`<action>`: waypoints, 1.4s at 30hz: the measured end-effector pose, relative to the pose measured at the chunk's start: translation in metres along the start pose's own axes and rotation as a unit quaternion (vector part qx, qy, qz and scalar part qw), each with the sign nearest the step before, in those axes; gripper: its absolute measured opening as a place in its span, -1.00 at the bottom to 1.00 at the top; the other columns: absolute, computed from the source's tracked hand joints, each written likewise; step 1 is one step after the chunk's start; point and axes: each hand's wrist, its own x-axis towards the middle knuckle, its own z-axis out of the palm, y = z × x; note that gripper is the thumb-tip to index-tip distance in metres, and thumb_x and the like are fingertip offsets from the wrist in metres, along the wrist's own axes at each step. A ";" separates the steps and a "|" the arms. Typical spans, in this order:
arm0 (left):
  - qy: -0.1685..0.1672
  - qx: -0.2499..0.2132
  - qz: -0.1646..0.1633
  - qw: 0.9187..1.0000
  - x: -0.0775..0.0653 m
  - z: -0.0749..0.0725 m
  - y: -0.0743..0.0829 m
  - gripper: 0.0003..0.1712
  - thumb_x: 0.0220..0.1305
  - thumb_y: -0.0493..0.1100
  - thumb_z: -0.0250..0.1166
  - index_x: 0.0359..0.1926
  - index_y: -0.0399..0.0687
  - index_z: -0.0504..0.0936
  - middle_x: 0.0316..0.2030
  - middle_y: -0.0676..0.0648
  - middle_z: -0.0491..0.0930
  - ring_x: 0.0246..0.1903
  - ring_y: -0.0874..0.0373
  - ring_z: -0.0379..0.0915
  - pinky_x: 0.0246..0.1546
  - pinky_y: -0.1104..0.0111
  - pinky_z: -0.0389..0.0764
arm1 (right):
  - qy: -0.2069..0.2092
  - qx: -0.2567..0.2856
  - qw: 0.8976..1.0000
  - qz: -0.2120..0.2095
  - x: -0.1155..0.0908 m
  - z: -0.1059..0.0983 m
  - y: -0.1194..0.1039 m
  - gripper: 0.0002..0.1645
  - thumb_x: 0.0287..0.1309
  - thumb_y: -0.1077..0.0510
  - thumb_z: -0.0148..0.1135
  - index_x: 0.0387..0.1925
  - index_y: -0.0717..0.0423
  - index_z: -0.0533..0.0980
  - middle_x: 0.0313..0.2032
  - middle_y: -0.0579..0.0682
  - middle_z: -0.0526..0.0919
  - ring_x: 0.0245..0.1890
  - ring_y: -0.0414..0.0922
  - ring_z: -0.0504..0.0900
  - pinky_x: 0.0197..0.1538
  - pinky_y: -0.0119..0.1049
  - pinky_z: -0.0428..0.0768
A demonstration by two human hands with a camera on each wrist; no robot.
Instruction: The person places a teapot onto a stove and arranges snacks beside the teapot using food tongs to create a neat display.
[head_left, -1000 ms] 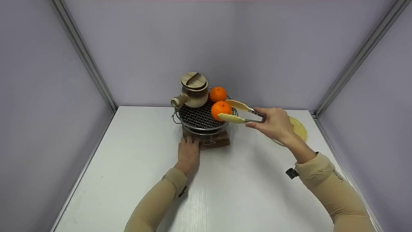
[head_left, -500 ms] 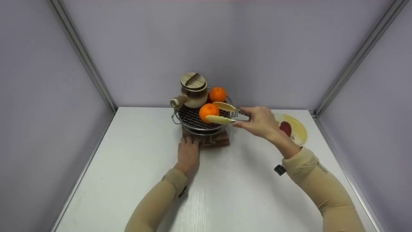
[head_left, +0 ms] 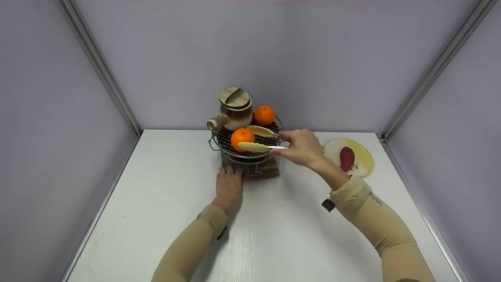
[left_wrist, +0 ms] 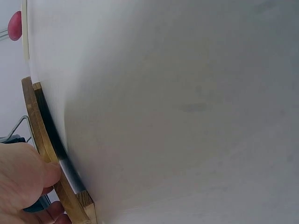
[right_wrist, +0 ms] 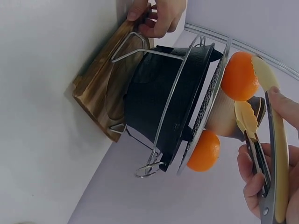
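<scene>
My left hand (head_left: 229, 186) grips the near left edge of the wooden base board (head_left: 270, 171), thumb on one face (left_wrist: 51, 172). My right hand (head_left: 300, 148) holds yellow-tipped tongs (head_left: 256, 147), their two tips spread at the right side of the front orange (head_left: 241, 138). This orange sits at the front of the round wire mesh (head_left: 225, 141) on a small black stove (right_wrist: 154, 93). A second orange (head_left: 265, 114) rests behind it, at the back right of the mesh. Left of that stands a side-handled pot (head_left: 239, 117) with a wooden lid (head_left: 234, 97).
At the right of the white table (head_left: 172, 164) lies a yellow and white plate (head_left: 367, 154) bearing a dark red, oblong item (head_left: 346, 158). Wire handles (right_wrist: 148, 170) stick out from the stove's sides. Pale walls (head_left: 274, 47) enclose the table's back and sides.
The right hand has moved left with the tongs, and the front orange has shifted left across the mesh. More of the plate and its red item now shows. The left hand stays put.
</scene>
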 end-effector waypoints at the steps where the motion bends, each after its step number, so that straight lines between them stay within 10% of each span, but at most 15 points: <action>1: 0.005 -0.001 0.001 1.000 0.000 0.000 0.000 -0.57 0.49 -0.36 0.30 0.31 -0.08 0.66 0.15 -0.32 0.59 0.14 -0.28 0.48 0.16 -0.06 0.67 | -0.001 0.001 1.000 -0.001 0.001 0.001 -0.001 -0.16 0.12 -0.23 0.73 0.33 0.11 0.74 -0.57 -0.05 0.58 -0.59 -0.20 0.22 -0.51 -0.29 0.17; 6: 0.024 -0.002 0.002 1.000 -0.001 -0.002 0.002 -0.61 0.49 -0.38 0.28 0.26 -0.08 0.68 0.10 -0.33 0.62 0.10 -0.28 0.52 0.08 -0.06 0.70 | -0.014 0.007 1.000 0.008 0.002 0.006 -0.001 -0.14 0.12 -0.24 0.73 0.35 0.10 0.73 -0.60 -0.17 0.32 -0.60 -0.22 0.15 -0.51 -0.29 0.13; 18: -0.012 0.020 -0.004 1.000 0.000 0.001 0.001 -0.58 0.49 -0.36 0.31 0.31 -0.08 0.64 0.13 -0.30 0.59 0.12 -0.25 0.49 0.11 -0.03 0.69 | -0.030 0.021 0.999 0.014 0.002 0.013 0.002 -0.11 0.13 -0.28 0.70 0.38 0.10 0.71 -0.25 0.13 0.84 -0.52 -0.18 0.31 -0.36 -0.23 0.33; 36: -0.010 0.022 -0.006 1.000 0.004 0.005 0.000 -0.57 0.49 -0.35 0.33 0.31 -0.04 0.64 0.11 -0.32 0.60 0.12 -0.28 0.51 0.11 -0.06 0.72 | -0.018 0.023 1.000 0.008 -0.005 0.011 0.005 -0.05 0.12 -0.34 0.65 0.41 0.10 0.68 -0.71 -0.22 0.29 -0.67 -0.24 0.14 -0.54 -0.30 0.14; 42: -0.022 0.022 -0.007 1.000 0.005 0.004 -0.001 -0.54 0.49 -0.34 0.33 0.34 -0.03 0.63 0.13 -0.32 0.60 0.12 -0.27 0.51 0.11 -0.05 0.72 | -0.007 0.022 1.000 0.012 -0.009 0.006 0.008 0.00 0.07 -0.35 0.68 0.41 0.14 0.68 -0.57 -0.09 0.53 -0.61 -0.21 0.26 -0.46 -0.27 0.27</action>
